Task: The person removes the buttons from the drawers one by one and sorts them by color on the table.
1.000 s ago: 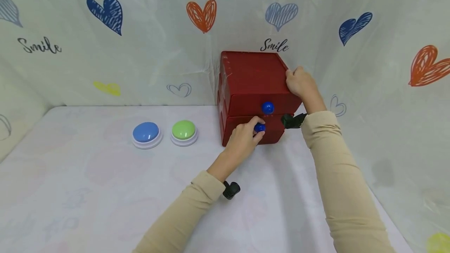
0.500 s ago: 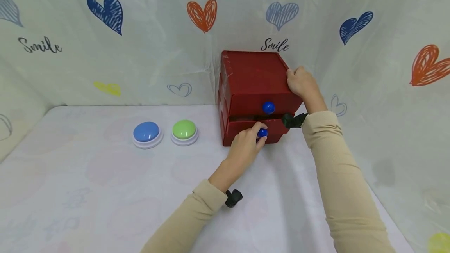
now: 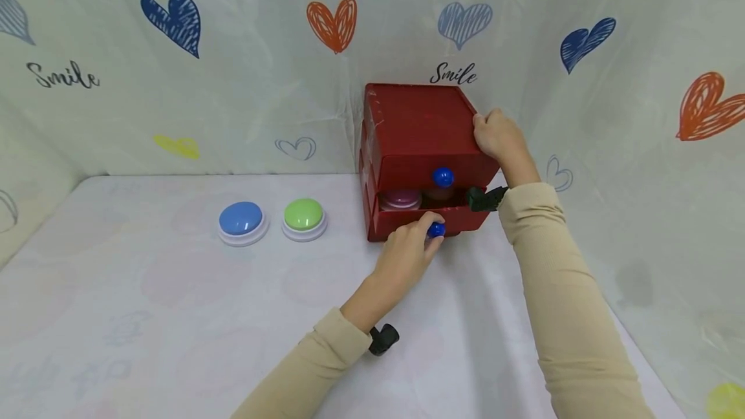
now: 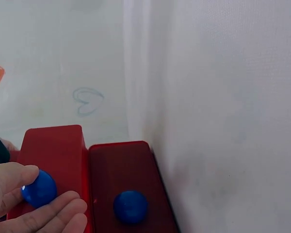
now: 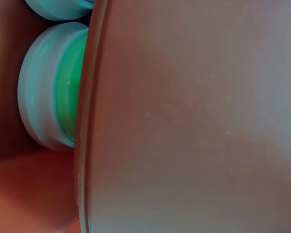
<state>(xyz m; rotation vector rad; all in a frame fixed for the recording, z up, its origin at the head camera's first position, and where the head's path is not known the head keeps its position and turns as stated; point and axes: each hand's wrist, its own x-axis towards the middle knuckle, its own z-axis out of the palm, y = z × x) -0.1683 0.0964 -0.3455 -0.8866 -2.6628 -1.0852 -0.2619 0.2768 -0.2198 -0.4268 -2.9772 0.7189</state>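
Note:
A red two-drawer box [image 3: 421, 118] stands against the wall sheet. My left hand [image 3: 401, 254] pinches the blue knob [image 3: 436, 230] of the lower drawer [image 3: 401, 222], which is pulled partway out. In the left wrist view thumb and fingers lie around that knob [image 4: 40, 188]. My right hand [image 3: 500, 141] grips the box's upper right edge; its fingers are partly hidden. Inside the drawer sits a pink push button [image 3: 403, 198]. The right wrist view shows a green push button [image 5: 70, 92] on a white base in the drawer, with part of another base [image 5: 58, 7] beside it.
A blue push button [image 3: 241, 220] and a green-topped push button [image 3: 304, 216] stand on the white-covered table [image 3: 174, 315], left of the box. The upper drawer [image 3: 407, 173] is closed, its blue knob [image 3: 443, 177] facing forward. Heart-printed sheeting [image 3: 250, 83] hangs behind.
The lower drawer has slid out toward me with my left hand on its knob, and the pink button inside has come into view. My right hand has stayed on the box's edge.

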